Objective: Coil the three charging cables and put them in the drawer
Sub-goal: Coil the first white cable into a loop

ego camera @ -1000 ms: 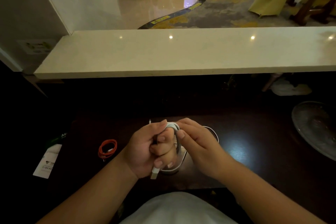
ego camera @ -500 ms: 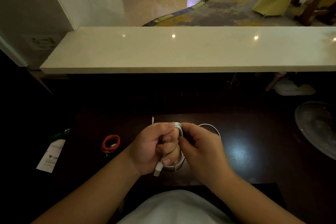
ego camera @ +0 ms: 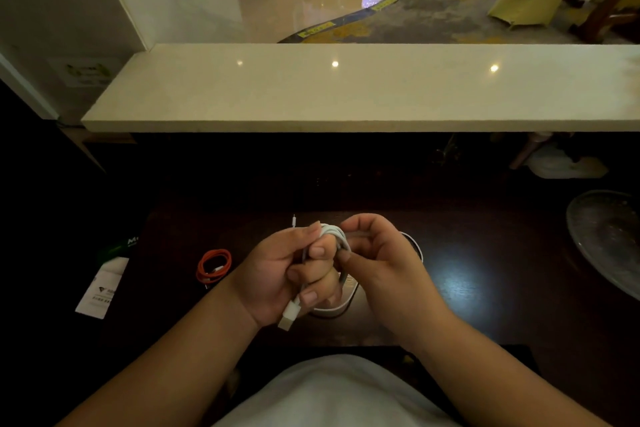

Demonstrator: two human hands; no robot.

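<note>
I see left hand curled tight around white cable coil above near desk; right hand pinches its loops; orange cable lies coiled left

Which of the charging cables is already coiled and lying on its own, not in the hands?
The orange cable: a small finished coil on the dark table, left of the left hand. The white cable is gripped in the left hand, the right hand pinching it.
</note>
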